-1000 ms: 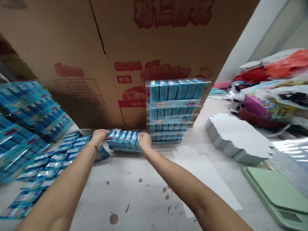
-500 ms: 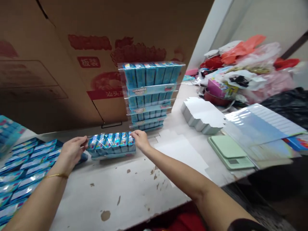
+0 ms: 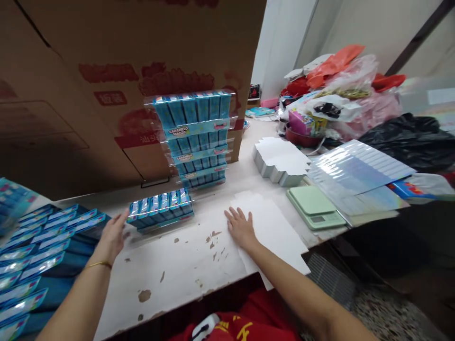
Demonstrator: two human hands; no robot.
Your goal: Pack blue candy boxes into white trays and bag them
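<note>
A blue tray of small boxes (image 3: 159, 210) with clear film around it lies on the table. My left hand (image 3: 113, 234) is at the tray's left end, fingers reaching toward its corner; whether they touch it I cannot tell. My right hand (image 3: 241, 228) rests with fingers spread on the left edge of some flat white card sheets (image 3: 272, 232). Behind the tray stands a stack of similar film-covered trays (image 3: 197, 130), the visible labels reading "CARAMELO MACIZO". Rows of loose blue boxes (image 3: 53, 241) fill the table's left side.
A large cardboard box (image 3: 88, 156) forms a wall behind the trays. To the right are a pile of cut white card (image 3: 282, 154), a green scale (image 3: 314, 206) and shiny clear plastic sheets (image 3: 359, 166). Plastic bags (image 3: 351, 80) are heaped at the far right.
My right hand has let go of the tray's right end and moved right onto the white sheets. My left hand has loosened at the left end. The view has shifted right.
</note>
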